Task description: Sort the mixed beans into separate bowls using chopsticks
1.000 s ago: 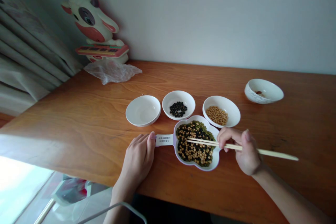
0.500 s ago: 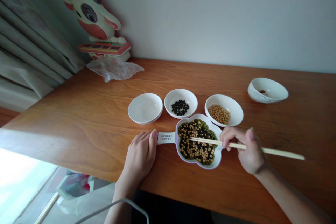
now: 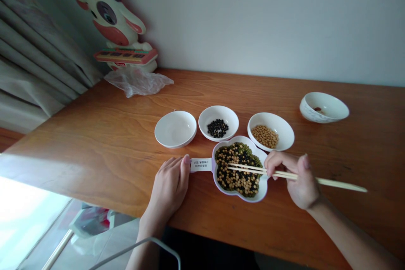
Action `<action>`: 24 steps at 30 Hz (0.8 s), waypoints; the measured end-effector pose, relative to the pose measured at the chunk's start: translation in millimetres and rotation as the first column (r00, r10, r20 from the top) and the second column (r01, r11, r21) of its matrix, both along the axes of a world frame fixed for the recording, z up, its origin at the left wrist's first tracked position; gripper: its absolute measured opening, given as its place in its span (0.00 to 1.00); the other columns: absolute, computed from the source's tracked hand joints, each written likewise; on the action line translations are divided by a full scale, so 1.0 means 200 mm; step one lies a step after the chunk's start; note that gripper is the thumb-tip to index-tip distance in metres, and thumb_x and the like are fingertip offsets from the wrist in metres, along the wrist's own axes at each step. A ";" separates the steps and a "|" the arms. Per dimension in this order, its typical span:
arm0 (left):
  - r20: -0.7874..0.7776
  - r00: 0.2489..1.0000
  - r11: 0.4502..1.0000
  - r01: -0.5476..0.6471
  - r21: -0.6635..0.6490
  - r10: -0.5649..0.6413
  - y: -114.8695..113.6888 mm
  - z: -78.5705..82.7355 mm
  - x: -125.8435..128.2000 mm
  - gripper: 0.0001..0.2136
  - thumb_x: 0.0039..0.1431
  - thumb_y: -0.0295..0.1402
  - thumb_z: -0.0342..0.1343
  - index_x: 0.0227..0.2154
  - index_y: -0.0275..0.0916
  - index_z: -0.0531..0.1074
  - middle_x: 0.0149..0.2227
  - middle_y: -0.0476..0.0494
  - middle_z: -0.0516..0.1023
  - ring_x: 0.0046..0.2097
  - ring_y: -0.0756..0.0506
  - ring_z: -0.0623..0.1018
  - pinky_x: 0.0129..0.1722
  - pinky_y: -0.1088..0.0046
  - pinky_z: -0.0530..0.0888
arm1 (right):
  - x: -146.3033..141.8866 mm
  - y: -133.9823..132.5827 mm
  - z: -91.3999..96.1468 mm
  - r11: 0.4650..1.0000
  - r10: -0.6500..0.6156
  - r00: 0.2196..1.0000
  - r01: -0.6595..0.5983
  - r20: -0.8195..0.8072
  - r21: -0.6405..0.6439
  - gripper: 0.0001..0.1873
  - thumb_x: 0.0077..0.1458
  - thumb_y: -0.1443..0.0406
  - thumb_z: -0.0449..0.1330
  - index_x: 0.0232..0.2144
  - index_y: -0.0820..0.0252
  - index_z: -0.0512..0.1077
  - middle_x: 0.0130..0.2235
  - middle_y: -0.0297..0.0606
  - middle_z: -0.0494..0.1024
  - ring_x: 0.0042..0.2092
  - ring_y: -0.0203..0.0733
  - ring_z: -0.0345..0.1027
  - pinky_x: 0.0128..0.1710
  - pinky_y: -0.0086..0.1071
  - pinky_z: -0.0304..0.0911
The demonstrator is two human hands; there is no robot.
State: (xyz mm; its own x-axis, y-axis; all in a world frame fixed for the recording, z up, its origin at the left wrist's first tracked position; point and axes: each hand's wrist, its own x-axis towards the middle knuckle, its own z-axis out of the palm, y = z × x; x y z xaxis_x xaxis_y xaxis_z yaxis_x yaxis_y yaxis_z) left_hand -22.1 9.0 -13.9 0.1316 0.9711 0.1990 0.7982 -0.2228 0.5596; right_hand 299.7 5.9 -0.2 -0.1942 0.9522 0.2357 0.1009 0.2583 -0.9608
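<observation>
Chopsticks (image 3: 340, 184) gripped by right hand (image 3: 297, 181), axis 3-to-9 o'clock, tips over bean dish (image 3: 240, 198); left hand (image 3: 169, 185) flat, unclenched, at dish's 9 o'clock.

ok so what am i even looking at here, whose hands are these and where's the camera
No machine here: these are a person's two bare hands, filmed by one camera worn on their head, looking forward and down. The left hand lies flat and open on the wooden table, thumb tip at the white label tab of a flower-shaped dish of mixed beans. The right hand grips chopsticks, their tips over that dish. Behind stand an empty bowl, a bowl of black beans and a bowl of yellow beans. Another bowl sits far right; a cow toy and plastic bag far left.
</observation>
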 end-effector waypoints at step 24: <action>-0.020 1.000 1.000 0.000 -0.007 0.000 0.00 0.00 0.00 0.21 0.77 0.38 0.40 0.26 0.42 0.65 0.29 0.45 0.77 0.31 0.45 0.73 0.37 0.67 0.67 | 0.04 0.01 0.01 0.999 0.026 0.999 -0.028 0.045 0.046 0.38 0.71 0.44 0.37 0.25 0.54 0.76 0.26 0.40 0.73 0.30 0.46 0.66 0.31 0.40 0.58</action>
